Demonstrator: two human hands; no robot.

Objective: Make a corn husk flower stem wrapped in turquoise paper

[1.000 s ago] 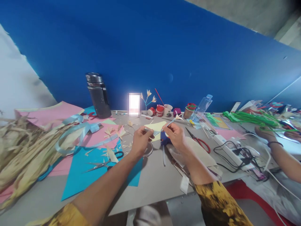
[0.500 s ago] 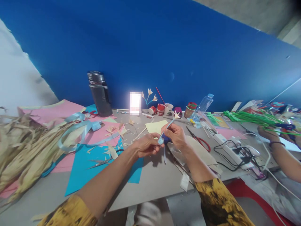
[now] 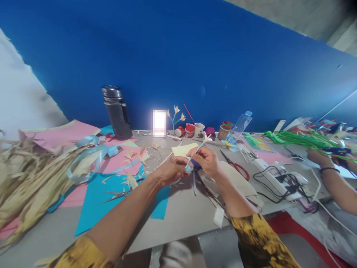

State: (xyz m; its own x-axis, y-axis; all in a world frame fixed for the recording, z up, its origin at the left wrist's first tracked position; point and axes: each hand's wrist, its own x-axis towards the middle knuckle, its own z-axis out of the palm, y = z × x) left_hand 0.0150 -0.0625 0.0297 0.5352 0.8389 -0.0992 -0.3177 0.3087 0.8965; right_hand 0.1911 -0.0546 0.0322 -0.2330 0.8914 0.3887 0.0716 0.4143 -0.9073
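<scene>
Between my hands is a thin stem wrapped in light blue ribbon, topped by a cream husk flower. The fingers of my left hand pinch the ribbon at the stem's lower part. My right hand is closed on the stem just below the flower. Something dark blue, partly hidden, lies under my right fingers. Beyond my hands is a pale yellow sheet. Scissors lie on blue paper left of my left forearm.
Dried husks and a ribbon loop cover the left side. A black flask, paint jars and a bottle line the wall. Red-handled scissors and a power strip lie right, near another person's hand.
Both hands have shifted slightly left with the flower stem. My left fingers have turned a little around the ribbon at its lower part.
</scene>
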